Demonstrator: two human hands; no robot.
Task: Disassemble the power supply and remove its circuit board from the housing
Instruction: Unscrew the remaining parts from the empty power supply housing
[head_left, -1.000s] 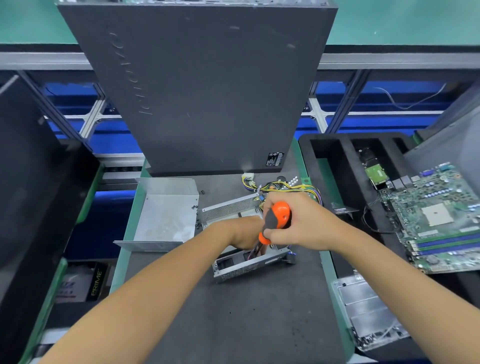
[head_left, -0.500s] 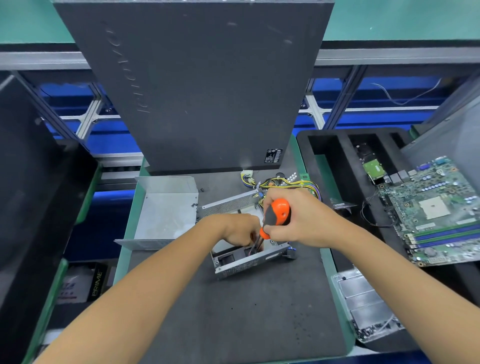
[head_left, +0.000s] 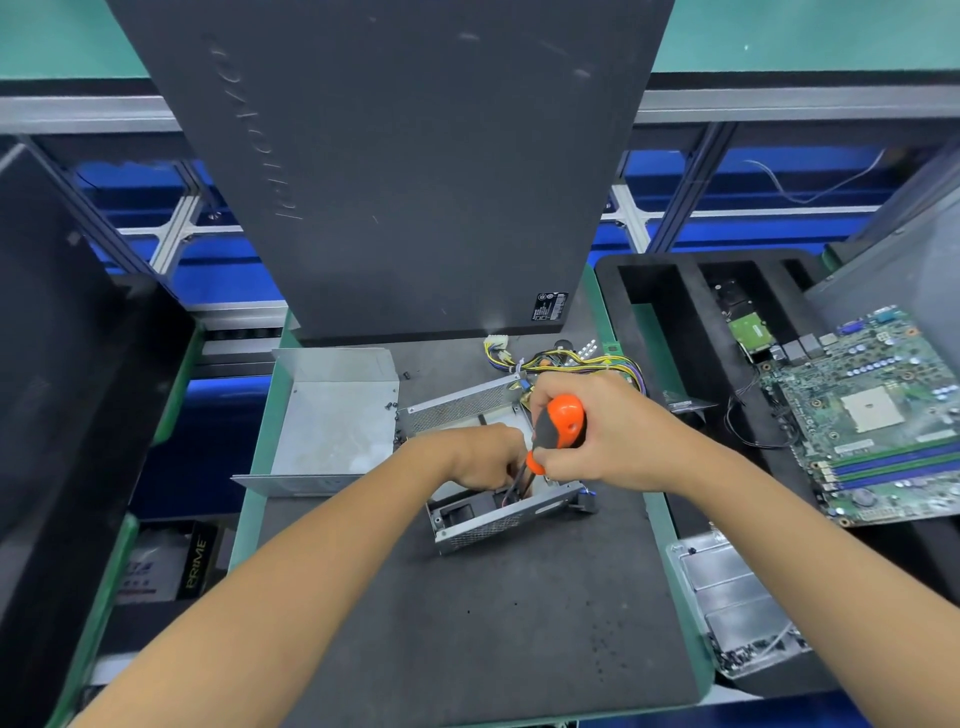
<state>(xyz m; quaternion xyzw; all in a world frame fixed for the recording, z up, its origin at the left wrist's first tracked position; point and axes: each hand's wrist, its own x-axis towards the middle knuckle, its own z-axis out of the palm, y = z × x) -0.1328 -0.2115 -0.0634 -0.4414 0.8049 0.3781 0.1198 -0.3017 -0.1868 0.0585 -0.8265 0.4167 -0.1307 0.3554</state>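
Centrally, a large dark grey computer case panel (head_left: 405, 166) stands upright at the back of the dark grey foam-matted tabletop (head_left: 493, 613). Right of the mat, a black compartmented tray (head_left: 670, 312) sits beside a green motherboard with blue memory slots (head_left: 878, 415), which lies tilted over the tray's right part. Left of centre on the mat lies a bent silver sheet-metal cover (head_left: 332, 421), open side up.

Just right of it, mid-mat, is the silver perforated power supply housing (head_left: 493, 519), top open, interior exposed; whether the circuit board is still inside cannot be told, since both hands hide it. A bundle of yellow and black wires (head_left: 571, 361) trails from its far end toward the case panel.

Left hand (head_left: 483, 457) reaches into the housing, fingers curled downward inside; what they grip, if anything, is hidden. Right hand (head_left: 602, 426) is clamped around the orange and black screwdriver handle (head_left: 558, 423), held near upright, its shaft (head_left: 519, 475) pointing down into the housing next to the left hand.

2 small black screws (head_left: 390, 406) rest on the mat between cover and housing.
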